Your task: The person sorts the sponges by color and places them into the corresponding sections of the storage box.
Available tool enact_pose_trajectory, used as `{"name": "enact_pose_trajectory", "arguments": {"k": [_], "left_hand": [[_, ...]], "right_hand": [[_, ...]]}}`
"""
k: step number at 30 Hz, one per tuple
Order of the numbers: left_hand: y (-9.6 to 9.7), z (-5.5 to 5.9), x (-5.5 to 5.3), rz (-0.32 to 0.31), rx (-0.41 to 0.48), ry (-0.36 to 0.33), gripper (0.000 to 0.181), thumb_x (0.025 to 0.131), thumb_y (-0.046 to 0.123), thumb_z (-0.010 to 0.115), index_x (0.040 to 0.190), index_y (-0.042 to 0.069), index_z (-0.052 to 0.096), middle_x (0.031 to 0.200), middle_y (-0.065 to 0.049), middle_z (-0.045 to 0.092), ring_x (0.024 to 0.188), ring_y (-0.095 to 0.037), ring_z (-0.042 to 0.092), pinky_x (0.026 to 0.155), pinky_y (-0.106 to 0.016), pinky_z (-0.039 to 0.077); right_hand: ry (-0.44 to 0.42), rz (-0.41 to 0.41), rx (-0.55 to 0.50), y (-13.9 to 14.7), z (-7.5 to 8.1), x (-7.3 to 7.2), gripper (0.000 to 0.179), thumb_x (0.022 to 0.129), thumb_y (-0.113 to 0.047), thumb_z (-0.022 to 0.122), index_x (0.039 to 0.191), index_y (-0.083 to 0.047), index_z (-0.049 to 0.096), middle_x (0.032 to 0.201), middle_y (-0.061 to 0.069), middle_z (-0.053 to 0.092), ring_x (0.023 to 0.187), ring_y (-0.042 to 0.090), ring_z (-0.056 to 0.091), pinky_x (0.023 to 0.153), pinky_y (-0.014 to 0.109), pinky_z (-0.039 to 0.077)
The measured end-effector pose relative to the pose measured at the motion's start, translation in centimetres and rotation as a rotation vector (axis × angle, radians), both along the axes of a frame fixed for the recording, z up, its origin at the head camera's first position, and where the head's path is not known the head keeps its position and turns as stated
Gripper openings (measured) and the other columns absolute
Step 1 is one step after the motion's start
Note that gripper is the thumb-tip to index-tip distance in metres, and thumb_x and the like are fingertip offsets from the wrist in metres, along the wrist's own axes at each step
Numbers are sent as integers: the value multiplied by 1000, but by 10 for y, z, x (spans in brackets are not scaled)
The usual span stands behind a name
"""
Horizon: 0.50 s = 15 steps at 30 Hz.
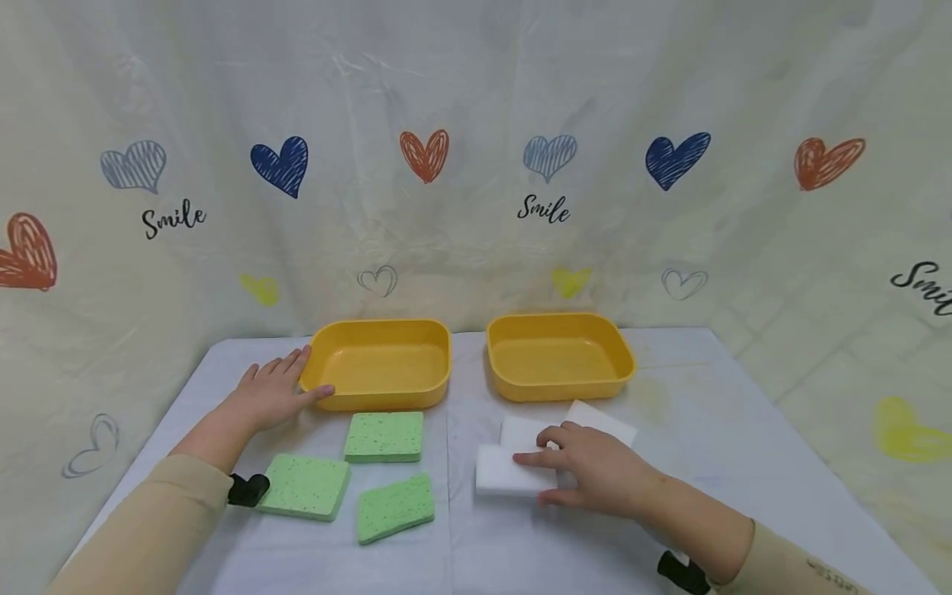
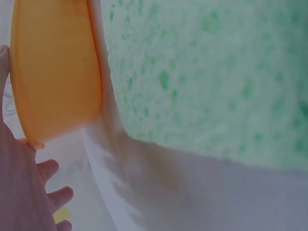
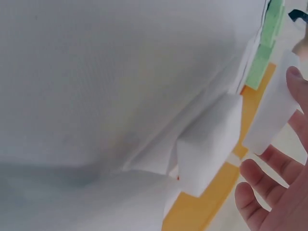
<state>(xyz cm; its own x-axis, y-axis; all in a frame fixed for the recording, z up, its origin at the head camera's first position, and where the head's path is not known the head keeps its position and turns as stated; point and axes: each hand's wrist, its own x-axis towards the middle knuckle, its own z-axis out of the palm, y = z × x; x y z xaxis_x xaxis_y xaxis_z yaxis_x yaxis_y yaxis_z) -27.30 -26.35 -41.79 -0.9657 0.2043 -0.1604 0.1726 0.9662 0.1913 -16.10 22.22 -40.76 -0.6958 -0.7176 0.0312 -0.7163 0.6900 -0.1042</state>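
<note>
My left hand (image 1: 271, 395) rests on the left rim of the left yellow tray (image 1: 379, 401), its fingers spread and fairly straight. My right hand (image 1: 595, 467) pinches the nearest white sponge block (image 1: 506, 473) between thumb and fingers. In the right wrist view the thumb lies against that white block (image 3: 274, 106). Two more white blocks lie just behind it, one at the back (image 1: 516, 430) and one turned at an angle (image 1: 598, 420), both partly covered by the hand.
Three green sponges lie on the left half: one beside the left wrist (image 1: 305, 487), one before the tray (image 1: 383, 438), one nearest (image 1: 396, 508). A second yellow tray (image 1: 558, 390) stands at the back right. The white tabletop (image 1: 476, 562) ends at a heart-printed curtain (image 1: 476, 248).
</note>
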Motion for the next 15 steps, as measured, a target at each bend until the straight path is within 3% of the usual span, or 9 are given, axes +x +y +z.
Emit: {"name": "enact_pose_trajectory", "arguments": {"k": [15], "left_hand": [[1, -2, 1, 5, 33, -11, 111, 90, 80, 32, 156, -4, 3, 161, -29, 10, 143, -54, 13, 113, -69, -1]], "right_hand": [[55, -34, -54, 1, 16, -16, 53, 84, -46, 77, 134, -40, 62, 121, -1, 62, 103, 16, 59, 87, 37, 54]]}}
